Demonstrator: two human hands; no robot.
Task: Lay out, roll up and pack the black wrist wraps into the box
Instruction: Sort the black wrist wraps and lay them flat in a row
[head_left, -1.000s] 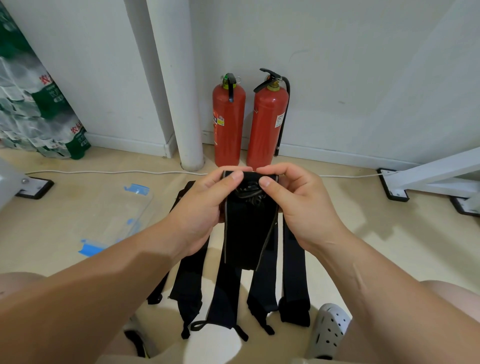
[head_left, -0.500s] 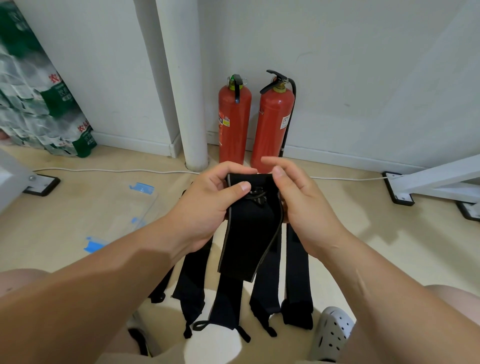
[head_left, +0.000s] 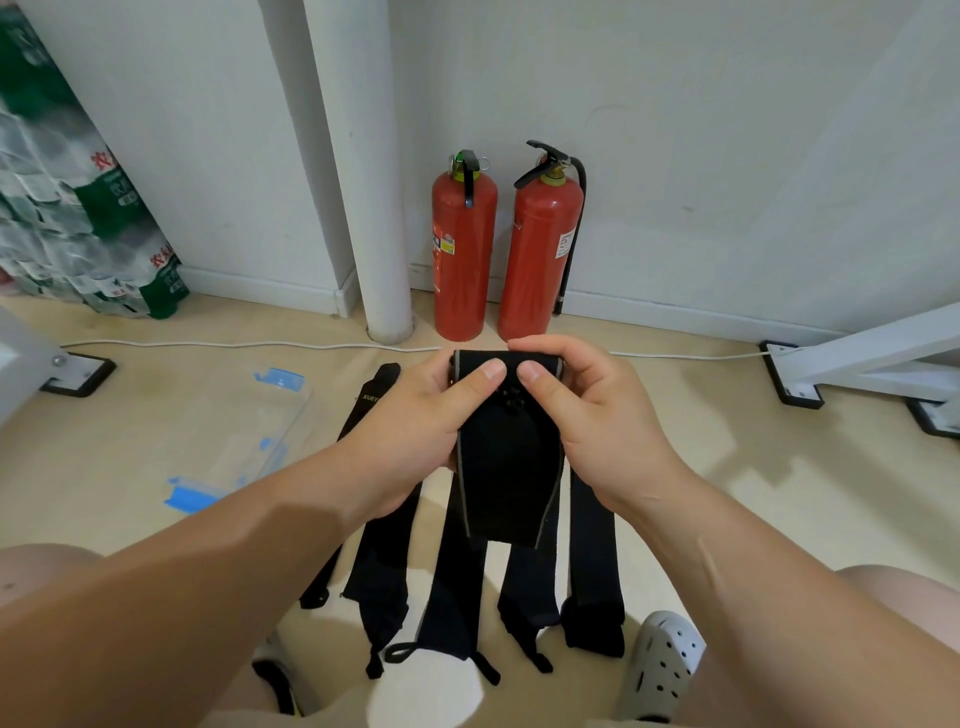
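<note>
Both our left hand (head_left: 415, 431) and right hand (head_left: 597, 415) pinch the top end of the black wrist wrap (head_left: 509, 478), so its long axis hangs straight down from our grip, above the floor (head_left: 779, 493).

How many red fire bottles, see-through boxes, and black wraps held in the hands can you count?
Red fire extinguishers: 2
Clear box: 1
Held black wrist wrap, gripped by left hand and right hand: 1
Total: 4
</note>
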